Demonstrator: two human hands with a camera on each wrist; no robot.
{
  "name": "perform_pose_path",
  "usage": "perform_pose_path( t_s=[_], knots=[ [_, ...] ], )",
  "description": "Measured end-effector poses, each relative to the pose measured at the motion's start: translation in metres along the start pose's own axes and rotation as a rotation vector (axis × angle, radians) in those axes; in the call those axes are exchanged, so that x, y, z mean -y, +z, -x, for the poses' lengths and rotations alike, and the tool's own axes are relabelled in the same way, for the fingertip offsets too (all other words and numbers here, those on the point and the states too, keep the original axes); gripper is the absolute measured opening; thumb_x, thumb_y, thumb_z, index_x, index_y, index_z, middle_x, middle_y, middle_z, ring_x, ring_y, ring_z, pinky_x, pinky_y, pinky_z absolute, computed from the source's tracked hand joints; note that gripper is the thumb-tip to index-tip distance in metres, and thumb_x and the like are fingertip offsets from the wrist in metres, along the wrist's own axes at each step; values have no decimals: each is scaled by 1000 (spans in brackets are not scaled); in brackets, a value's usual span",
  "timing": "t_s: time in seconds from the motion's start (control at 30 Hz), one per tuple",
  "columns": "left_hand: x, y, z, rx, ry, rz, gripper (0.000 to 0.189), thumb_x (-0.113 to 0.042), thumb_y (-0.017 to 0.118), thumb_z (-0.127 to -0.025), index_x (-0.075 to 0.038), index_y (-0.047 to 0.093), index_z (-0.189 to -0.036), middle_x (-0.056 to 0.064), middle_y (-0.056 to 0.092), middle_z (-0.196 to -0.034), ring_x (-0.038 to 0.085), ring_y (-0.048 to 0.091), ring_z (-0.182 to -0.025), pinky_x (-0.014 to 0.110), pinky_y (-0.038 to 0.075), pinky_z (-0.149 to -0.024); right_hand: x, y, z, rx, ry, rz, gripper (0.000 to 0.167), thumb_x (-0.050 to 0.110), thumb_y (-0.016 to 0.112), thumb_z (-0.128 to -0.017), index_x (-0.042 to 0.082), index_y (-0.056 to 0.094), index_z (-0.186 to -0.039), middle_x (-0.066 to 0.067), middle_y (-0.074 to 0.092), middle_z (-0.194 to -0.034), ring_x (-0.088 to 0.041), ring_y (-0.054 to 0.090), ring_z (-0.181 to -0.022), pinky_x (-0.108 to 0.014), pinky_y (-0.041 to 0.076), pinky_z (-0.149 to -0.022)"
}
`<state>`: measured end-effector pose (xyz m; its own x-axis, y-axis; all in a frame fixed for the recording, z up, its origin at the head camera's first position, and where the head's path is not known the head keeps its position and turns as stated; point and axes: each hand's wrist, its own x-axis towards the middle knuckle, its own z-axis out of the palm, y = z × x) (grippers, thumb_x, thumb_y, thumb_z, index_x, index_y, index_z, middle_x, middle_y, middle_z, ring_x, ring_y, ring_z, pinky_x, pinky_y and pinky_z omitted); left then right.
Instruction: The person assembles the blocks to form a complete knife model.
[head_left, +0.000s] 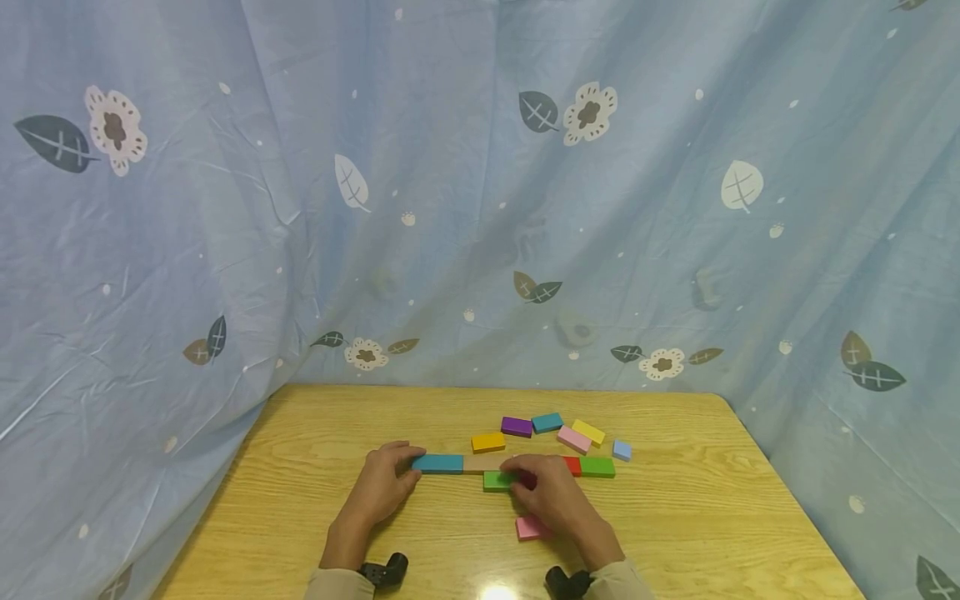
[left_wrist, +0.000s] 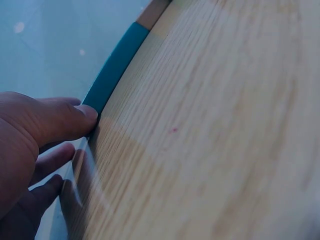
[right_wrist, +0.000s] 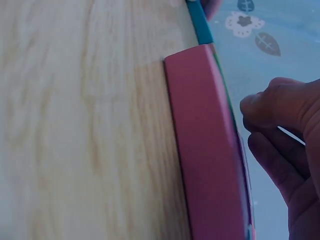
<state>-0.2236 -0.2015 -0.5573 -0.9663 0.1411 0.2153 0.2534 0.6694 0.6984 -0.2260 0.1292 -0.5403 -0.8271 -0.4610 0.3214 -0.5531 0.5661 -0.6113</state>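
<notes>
My left hand (head_left: pixel 384 483) pinches the left end of a long blue block (head_left: pixel 441 464), thumb on its near side. In the left wrist view the thumb touches that blue block (left_wrist: pixel 116 70). The block begins a row with a tan block (head_left: pixel 482 464), a red block (head_left: pixel 573 465) and a green block (head_left: pixel 597 467). My right hand (head_left: pixel 551 493) hovers over the row's middle, by a shorter green block (head_left: pixel 497 482) in front. In the right wrist view its bent fingers (right_wrist: pixel 272 107) look apart from the blocks. The hand hides part of the row.
A pink block (head_left: pixel 530 528) lies nearer me under the right wrist. Behind the row lie orange (head_left: pixel 488 442), purple (head_left: pixel 517 427), blue (head_left: pixel 547 423), pale pink (head_left: pixel 574 439), yellow (head_left: pixel 588 432) and light blue (head_left: pixel 622 450) blocks. A patterned curtain (head_left: pixel 450 208) hangs behind the wooden table (head_left: pixel 315 425).
</notes>
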Motion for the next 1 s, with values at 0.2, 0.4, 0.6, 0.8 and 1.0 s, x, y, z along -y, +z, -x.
perform_pose_path(
  t_s=[0.2, 0.4, 0.6, 0.8, 1.0],
  knots=[
    [0, 0, 0, 3, 11, -11, 34, -2, 81, -96, -8, 80, -130, 23, 71, -141, 50, 61, -139, 69, 53, -113, 1, -8, 18, -66, 89, -112, 26, 6, 86, -92, 14, 84, -117, 4, 83, -115, -11, 77, -104, -29, 66, -91],
    [-1, 0, 0, -3, 30, -25, 34, -3, 82, -96, -9, 80, -129, 23, 71, -141, 51, 62, -138, 69, 54, -111, -2, -16, 45, -77, 216, -339, 23, 10, 86, -95, 11, 83, -118, -7, 84, -113, -18, 81, -103, -25, 66, -92],
    [0, 1, 0, -9, 20, -23, 33, -3, 82, -96, -9, 81, -129, 23, 70, -142, 50, 61, -139, 69, 54, -112, -5, -24, 66, -46, 340, -450, 29, 14, 85, -97, 7, 79, -125, -12, 82, -121, -19, 80, -110, -18, 62, -96],
    [0, 1, 0, -5, 12, -22, 33, -3, 82, -96, -10, 81, -129, 23, 70, -142, 50, 61, -139, 69, 53, -113, -11, -31, 77, -87, 387, -406, 31, 13, 86, -95, 9, 80, -125, -8, 82, -121, -14, 79, -111, -17, 62, -96],
    [0, 2, 1, -4, -8, -20, 34, -3, 81, -97, -10, 80, -130, 22, 69, -144, 50, 60, -140, 69, 52, -114, -15, -38, 84, -143, 371, -343, 28, 8, 86, -93, 10, 81, -121, -8, 83, -116, -14, 80, -106, -20, 64, -92]
  ],
)
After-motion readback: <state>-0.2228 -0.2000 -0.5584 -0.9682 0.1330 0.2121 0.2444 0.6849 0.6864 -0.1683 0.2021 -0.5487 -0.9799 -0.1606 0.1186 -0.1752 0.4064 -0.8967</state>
